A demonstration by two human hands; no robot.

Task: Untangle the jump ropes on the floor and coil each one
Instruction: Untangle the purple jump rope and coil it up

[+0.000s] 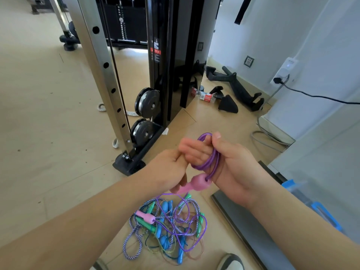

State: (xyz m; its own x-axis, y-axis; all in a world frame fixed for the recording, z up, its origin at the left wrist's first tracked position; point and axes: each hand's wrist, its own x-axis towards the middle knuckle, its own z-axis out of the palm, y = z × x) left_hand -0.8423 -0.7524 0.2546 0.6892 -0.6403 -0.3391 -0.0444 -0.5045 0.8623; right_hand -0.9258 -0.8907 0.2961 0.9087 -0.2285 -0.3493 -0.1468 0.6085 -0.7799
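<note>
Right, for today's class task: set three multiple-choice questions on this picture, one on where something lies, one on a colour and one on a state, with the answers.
1. Where does the tangled pile of ropes lie?
A on the floor
B on a table
C on a wall hook

2. What colour is the handle at the left hand?
A green
B pink
C black

3. How is the purple rope kept at the right hand?
A pulled straight and taut
B bunched into a ball
C looped in a coil round the fingers

Answers:
1 A, the pile rests on the tiles beneath the arms.
2 B, the handle is plainly pink.
3 C, several purple loops wrap round the right hand's fingers.
</note>
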